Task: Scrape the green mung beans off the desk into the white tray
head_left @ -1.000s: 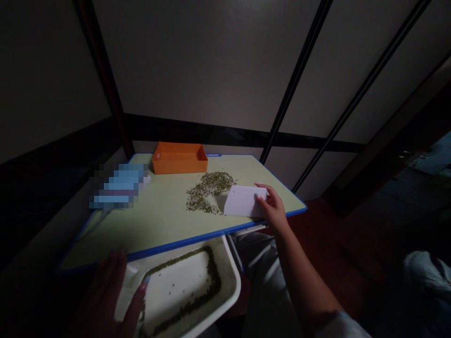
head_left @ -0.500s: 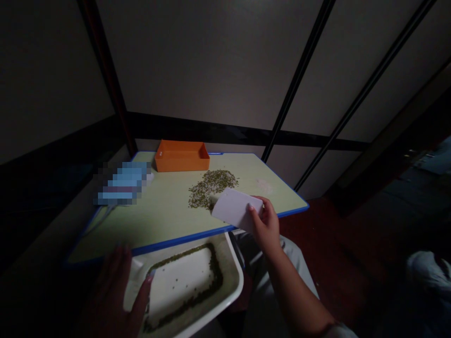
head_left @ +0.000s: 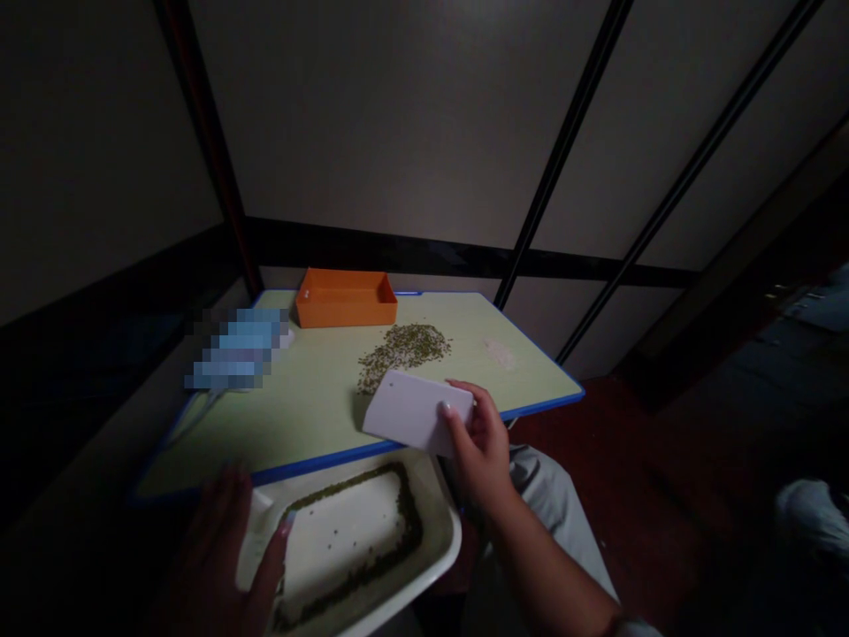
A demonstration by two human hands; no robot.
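Observation:
A white scraper-like plate (head_left: 415, 409) is pinched in my right hand (head_left: 481, 438), thumb on its upper face. Its left edge is low over the table's front part, by small green seeds or grains (head_left: 415, 345) spread in a patch. Below the table's front edge is a white tub (head_left: 451, 540), with a band of dark green grains (head_left: 408, 513) along its inner edges and a few loose ones on its bottom. My left hand (head_left: 229, 548), dark and partly blurred, holds the tub's left side, thumb inside the rim and fingers outside.
The pale green table (head_left: 298, 416) has a blue edge. An orange box (head_left: 345, 311) stands at its back left. A pixelated blue item (head_left: 242, 345) lies at the left, and a pale powdery patch (head_left: 500, 354) at the right. A panelled wall (head_left: 385, 115) rises behind.
My right hand has moved the white plate left and toward me, off the grain patch to the table's front. My left hand stays at the tub.

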